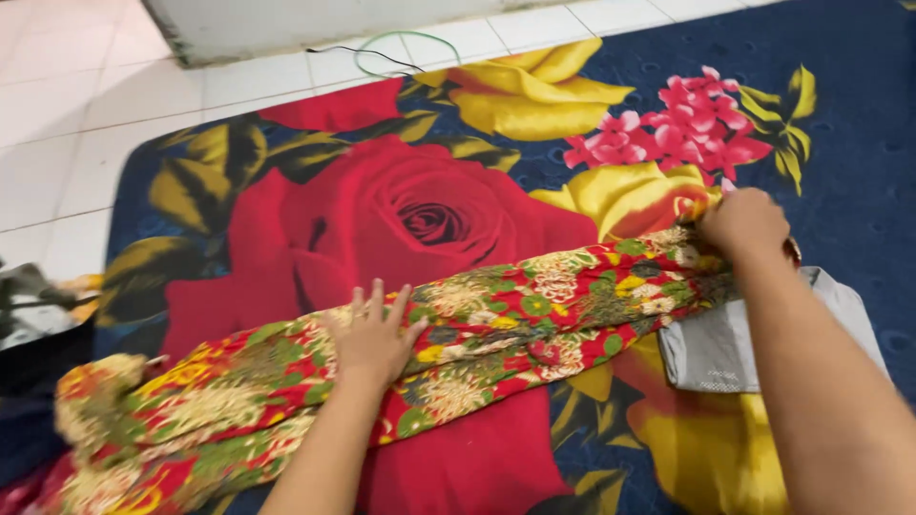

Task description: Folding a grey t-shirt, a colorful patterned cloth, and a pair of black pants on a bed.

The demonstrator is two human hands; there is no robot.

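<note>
Head view, looking straight down: a long strip of red floral cloth (477,334), patterned in green, yellow and cream, lies folded lengthwise and runs slantwise across a mattress (840,172) covered in a dark blue sheet printed with huge red and yellow roses. The left hand (374,336) is pressed flat on the middle of the cloth, fingers spread wide, palm down, its grip fully open and closed around nothing. Over at the far end, the right hand (744,224) is bunched up on the cloth's upper right end, fingers curled in, grip closed on the fabric there. Just below that right forearm, a folded grey garment (720,353) sits on the mattress, its edge touching or tucked just beside the floral cloth. The cloth's lower left end is crumpled and loose near the mattress edge. Beyond the mattress, white floor tiles (67,114), and a thin green cable (401,43) looped on them by the base of a pale wall. A dark heap (33,324) sits at the left edge, too unclear to tell what it is.
</note>
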